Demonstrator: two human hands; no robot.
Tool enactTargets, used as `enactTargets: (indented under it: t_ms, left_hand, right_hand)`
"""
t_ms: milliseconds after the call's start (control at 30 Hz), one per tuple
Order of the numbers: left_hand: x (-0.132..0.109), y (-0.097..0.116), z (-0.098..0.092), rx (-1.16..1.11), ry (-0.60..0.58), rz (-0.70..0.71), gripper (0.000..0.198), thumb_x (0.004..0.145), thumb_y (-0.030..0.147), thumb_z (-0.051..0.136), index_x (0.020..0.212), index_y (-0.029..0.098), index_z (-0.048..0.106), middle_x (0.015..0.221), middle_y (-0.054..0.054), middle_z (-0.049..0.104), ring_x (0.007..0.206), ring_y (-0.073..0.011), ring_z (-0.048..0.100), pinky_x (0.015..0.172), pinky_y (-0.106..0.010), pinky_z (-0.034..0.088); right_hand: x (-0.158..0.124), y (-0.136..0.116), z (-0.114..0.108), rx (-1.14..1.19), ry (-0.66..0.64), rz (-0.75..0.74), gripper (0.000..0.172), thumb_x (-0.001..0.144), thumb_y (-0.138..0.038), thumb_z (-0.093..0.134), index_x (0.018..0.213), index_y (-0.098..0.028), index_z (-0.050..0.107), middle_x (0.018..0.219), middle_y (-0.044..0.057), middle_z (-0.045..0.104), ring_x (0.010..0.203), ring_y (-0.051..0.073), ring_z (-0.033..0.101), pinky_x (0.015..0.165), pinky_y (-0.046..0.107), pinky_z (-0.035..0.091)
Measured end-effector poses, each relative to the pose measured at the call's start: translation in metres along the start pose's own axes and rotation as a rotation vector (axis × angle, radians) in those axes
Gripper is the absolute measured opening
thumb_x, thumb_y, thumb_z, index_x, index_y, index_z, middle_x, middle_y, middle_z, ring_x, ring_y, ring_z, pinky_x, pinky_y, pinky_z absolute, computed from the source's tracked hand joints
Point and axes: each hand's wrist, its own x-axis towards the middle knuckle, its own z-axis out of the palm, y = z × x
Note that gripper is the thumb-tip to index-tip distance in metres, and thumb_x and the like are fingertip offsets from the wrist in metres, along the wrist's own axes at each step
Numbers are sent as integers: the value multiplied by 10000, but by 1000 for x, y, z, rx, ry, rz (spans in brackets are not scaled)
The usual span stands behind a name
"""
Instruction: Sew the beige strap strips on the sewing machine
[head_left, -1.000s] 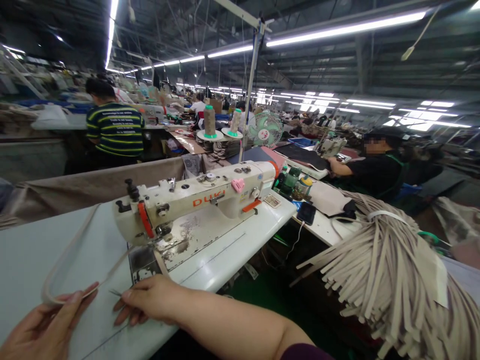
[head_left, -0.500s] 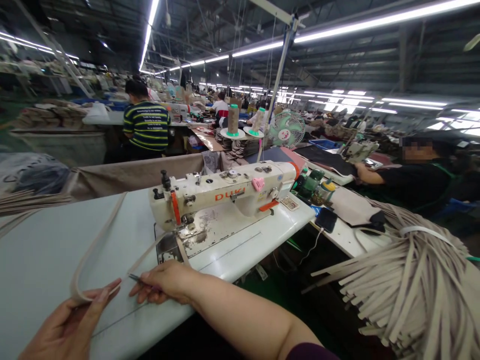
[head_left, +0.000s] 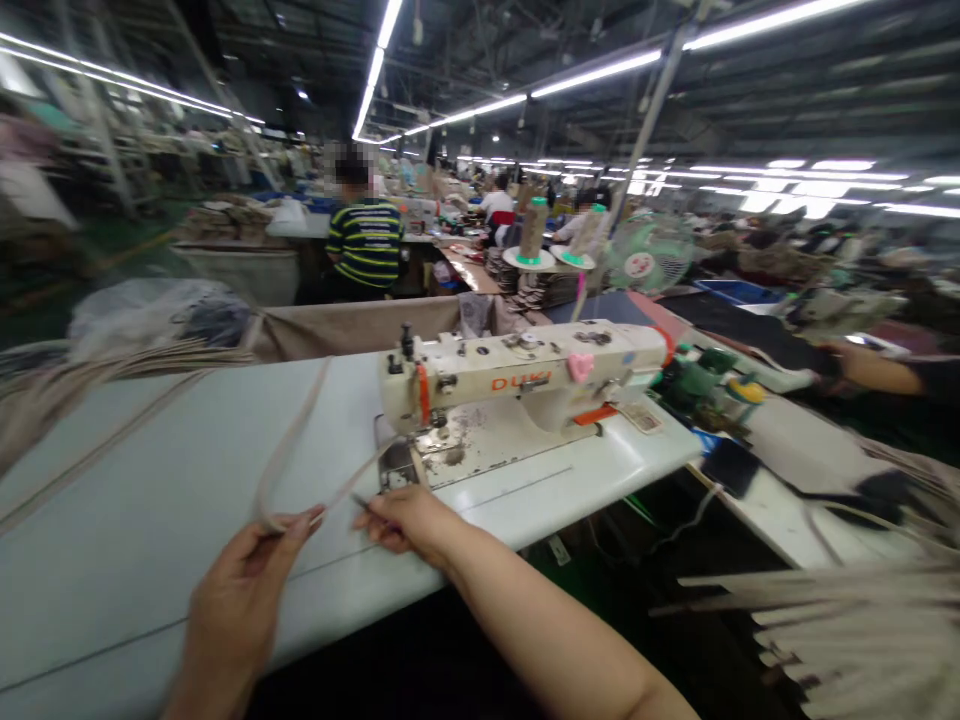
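Note:
My left hand [head_left: 244, 585] pinches the bend of a long beige strap [head_left: 294, 445] that loops over the white table [head_left: 150, 480]. One end of the strap runs toward the needle area of the white sewing machine [head_left: 525, 375]. My right hand [head_left: 409, 522] rests on the table in front of the machine, fingers closed on a small thin metal tool [head_left: 365, 503] that points at the strap. The two hands are a short distance apart.
A bundle of beige strips [head_left: 847, 620] lies at the lower right, and more strips [head_left: 90, 375] trail at the left. Thread cones [head_left: 532, 232] and a fan [head_left: 649, 255] stand behind the machine. A person in a striped shirt [head_left: 366, 245] works beyond; another person's arm [head_left: 870, 365] is at the right.
The view has swung left, so the machine and both hands now sit nearer the centre. My hands keep their hold on the strap and the tool.

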Motion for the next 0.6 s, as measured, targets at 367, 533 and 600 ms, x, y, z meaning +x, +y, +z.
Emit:
enactTargets:
  t_ms: [367, 533, 600]
  left_hand:
    - [0, 25, -2, -324, -73, -69, 311, 879, 497, 755, 932, 203, 668, 1095, -108, 817, 1062, -226, 772, 995, -357, 607]
    - [0, 29, -5, -333, -64, -85, 335, 869, 511, 768, 936, 200, 662, 1086, -114, 817, 1032, -226, 776, 977, -362, 610]
    - [1, 27, -6, -331, -64, -84, 335, 874, 510, 764, 940, 198, 662, 1093, -116, 815, 1040, -228, 774, 981, -362, 607]
  right_hand:
    - [0, -3, 2, -16, -115, -87, 570, 775, -659, 759, 909, -106, 725, 676, -10, 557, 487, 58, 322, 478, 245, 115]
    - [-2, -6, 4, -32, -109, -90, 549, 789, -652, 742, 907, -116, 727, 673, -15, 532, 506, 66, 303, 498, 254, 109]
    - [-1, -7, 3, -20, -119, -91, 538, 797, -640, 740, 905, -113, 730, 672, -10, 537, 506, 66, 309, 497, 257, 96]
